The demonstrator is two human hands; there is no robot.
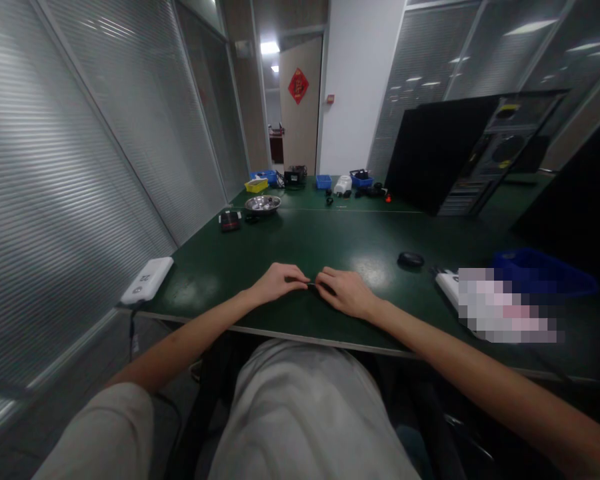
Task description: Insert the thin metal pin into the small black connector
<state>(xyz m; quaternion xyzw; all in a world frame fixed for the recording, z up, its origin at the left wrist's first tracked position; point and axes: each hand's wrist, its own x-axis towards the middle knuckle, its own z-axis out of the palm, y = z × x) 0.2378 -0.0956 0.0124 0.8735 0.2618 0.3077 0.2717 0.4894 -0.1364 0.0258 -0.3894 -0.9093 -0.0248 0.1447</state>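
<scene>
Jointly, the left hand (279, 281) and right hand (347, 292) are pinching a small thin object (311, 284) — fingertips nearly closed — above the green table (260, 250).

Thin piece (311, 285) between left hand (279, 283) and right hand (347, 292): ends covered by fingers, too small to identify. White object (449, 289): mostly under pixel blocks. Blue tray (570, 272): dim, blurred, partly under same blocks. Dark panel (585, 190): cut off by right edge. Metal bowl (263, 211): contents too small to tell. White box (153, 277): markings illegible. Right forearm (500, 387): cut off by right edge.
</scene>
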